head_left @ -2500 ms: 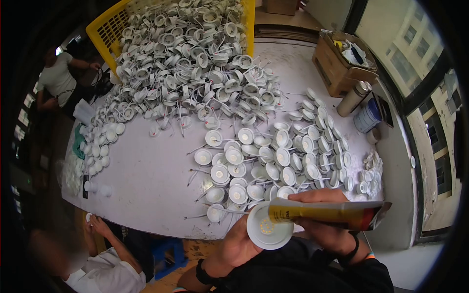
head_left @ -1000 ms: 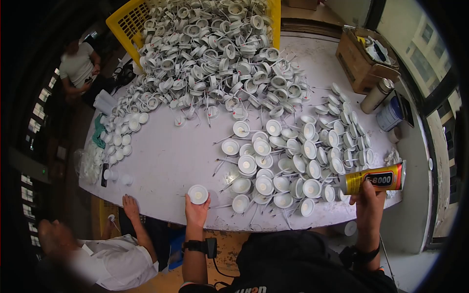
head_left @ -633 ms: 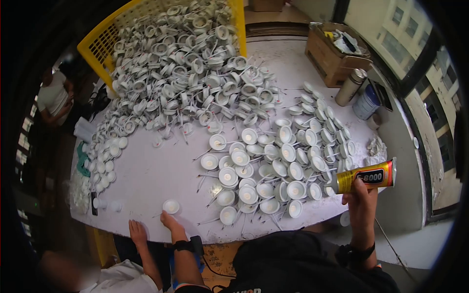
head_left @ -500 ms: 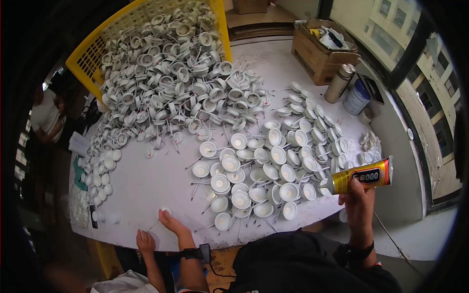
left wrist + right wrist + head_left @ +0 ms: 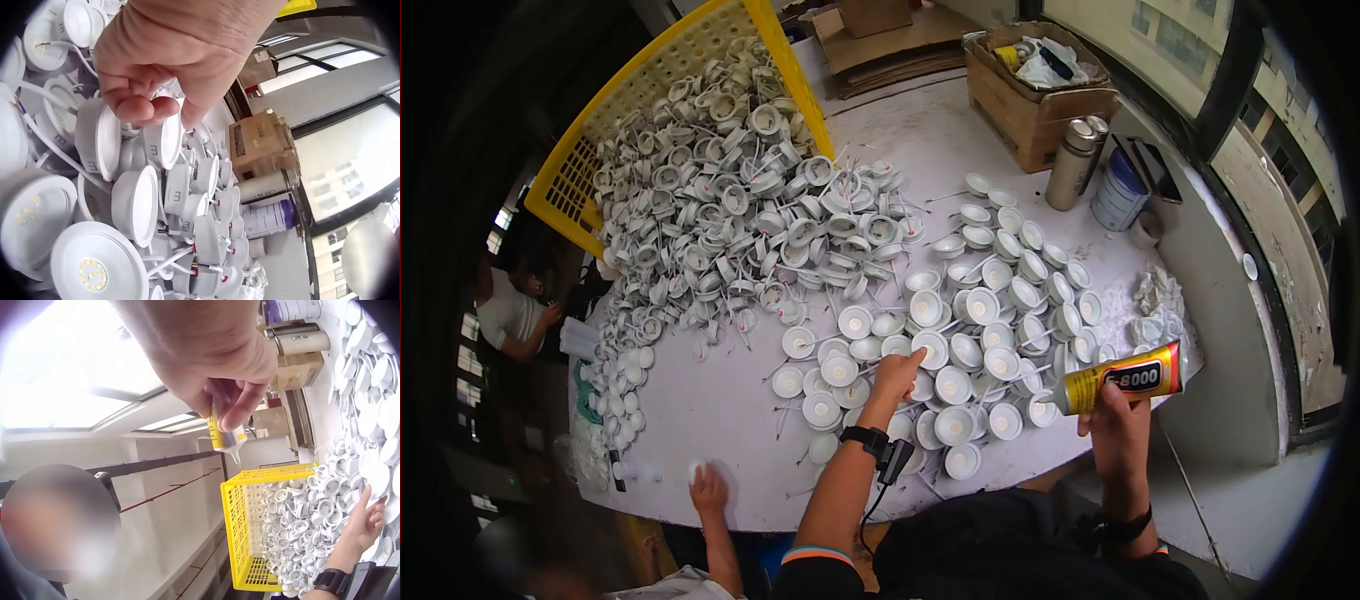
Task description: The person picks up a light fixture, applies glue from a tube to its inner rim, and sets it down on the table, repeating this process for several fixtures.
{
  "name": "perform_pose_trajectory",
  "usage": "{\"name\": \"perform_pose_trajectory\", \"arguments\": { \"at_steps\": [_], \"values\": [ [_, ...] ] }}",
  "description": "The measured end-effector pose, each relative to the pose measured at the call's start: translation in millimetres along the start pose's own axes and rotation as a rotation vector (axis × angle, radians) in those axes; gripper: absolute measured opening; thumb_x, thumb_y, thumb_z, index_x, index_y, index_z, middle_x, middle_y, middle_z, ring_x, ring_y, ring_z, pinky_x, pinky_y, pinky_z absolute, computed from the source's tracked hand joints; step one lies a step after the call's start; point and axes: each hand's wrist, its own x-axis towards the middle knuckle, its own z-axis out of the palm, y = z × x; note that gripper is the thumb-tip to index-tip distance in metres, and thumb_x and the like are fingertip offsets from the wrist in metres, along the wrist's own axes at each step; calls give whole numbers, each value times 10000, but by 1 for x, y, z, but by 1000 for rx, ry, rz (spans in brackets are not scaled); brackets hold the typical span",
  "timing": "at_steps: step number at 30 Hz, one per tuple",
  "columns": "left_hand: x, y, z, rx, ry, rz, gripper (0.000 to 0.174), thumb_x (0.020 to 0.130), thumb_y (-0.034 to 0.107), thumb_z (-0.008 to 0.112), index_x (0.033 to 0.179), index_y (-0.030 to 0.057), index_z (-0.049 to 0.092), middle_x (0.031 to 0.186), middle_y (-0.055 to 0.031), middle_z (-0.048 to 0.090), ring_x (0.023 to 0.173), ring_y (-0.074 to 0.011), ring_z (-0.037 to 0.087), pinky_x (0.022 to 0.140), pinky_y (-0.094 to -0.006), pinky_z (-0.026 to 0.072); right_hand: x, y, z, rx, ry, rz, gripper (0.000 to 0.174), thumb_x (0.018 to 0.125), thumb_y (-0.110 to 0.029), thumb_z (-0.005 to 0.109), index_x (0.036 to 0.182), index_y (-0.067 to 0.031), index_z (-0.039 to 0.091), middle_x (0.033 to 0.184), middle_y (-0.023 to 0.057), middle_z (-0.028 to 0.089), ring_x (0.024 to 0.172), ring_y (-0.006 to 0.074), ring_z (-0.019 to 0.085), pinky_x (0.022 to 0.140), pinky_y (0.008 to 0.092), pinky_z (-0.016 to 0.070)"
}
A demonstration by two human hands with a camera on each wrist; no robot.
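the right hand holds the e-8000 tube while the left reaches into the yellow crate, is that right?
No: the left hand is not in the yellow crate; the head view shows it at the white downlights on the table. The right hand does hold the E-8000 tube.

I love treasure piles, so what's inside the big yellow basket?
The yellow basket holds lots of white ring-shaped parts, spreading out onto the table. The top ones cover whatever lies deeper, so that can't be seen.

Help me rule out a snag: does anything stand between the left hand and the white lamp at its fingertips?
Nothing visible does. The left hand is right at the white lamp; neighbouring lamps crowd beside it, not between.
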Motion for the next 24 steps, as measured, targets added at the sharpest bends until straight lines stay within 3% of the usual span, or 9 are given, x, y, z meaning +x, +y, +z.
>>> {"name": "perform_pose_trajectory", "arguments": {
  "at_steps": [2, 7, 10, 14, 16, 19, 24],
  "values": [
    [4, 2, 7, 53, 29, -29, 389, 703, 360, 578, 562, 14, 470, 466, -34, 446, 330, -112, 414, 294, -243, 322, 10, -2, -7, 18, 14, 12, 201, 730, -137, 558, 826, 14, 465, 665, 78, 510, 483, 158, 519, 404, 249, 421],
    [10, -4, 11, 17, 42, -50, 323, 707, 293, 572, 557, 28, 465, 466, -26, 436, 336, -106, 409, 298, -239, 319, 27, -7, -18, 22, -5, 3, 208, 735, -146, 557, 836, 12, 467, 680, 82, 522, 498, 146, 519, 405, 240, 421],
    [-9, 1, 0, 15, 97, -27, 236, 720, 239, 557, 638, 42, 455, 520, -12, 435, 362, -86, 379, 322, -231, 306, 33, -10, -16, 19, 15, 16, 213, 738, -147, 554, 846, 14, 469, 683, 82, 525, 500, 144, 518, 405, 239, 421],
    [-71, 8, -21, -462, 74, 133, 210, 737, 180, 502, 857, 10, 469, 670, -69, 511, 507, -131, 497, 441, -244, 418, 30, -7, -9, 38, -20, 38, 216, 737, -148, 553, 857, 13, 473, 688, 84, 528, 502, 146, 521, 405, 238, 421],
    [-111, 9, -33, -794, -72, 128, 280, 737, 149, 459, 967, -11, 441, 791, -125, 539, 632, -187, 558, 518, -271, 463, 25, -5, -5, 39, -78, 68, 218, 733, -145, 554, 863, 12, 477, 691, 85, 532, 498, 149, 523, 405, 240, 425],
    [-150, 0, -50, -1006, -228, 70, 343, 727, 119, 431, 1035, -26, 389, 887, -170, 537, 685, -231, 574, 546, -282, 476, 12, -6, 12, 44, -164, 86, 234, 723, -146, 562, 870, 15, 477, 704, 89, 535, 493, 154, 527, 405, 243, 429],
    [-183, -6, -58, -924, -359, 223, 497, 714, 161, 444, 1164, 2, 304, 1006, -227, 480, 700, -249, 560, 551, -309, 465, -15, -3, 42, -72, -353, 34, 302, 698, -154, 596, 890, 38, 463, 701, 105, 526, 497, 153, 533, 414, 249, 450]
  ]
}}
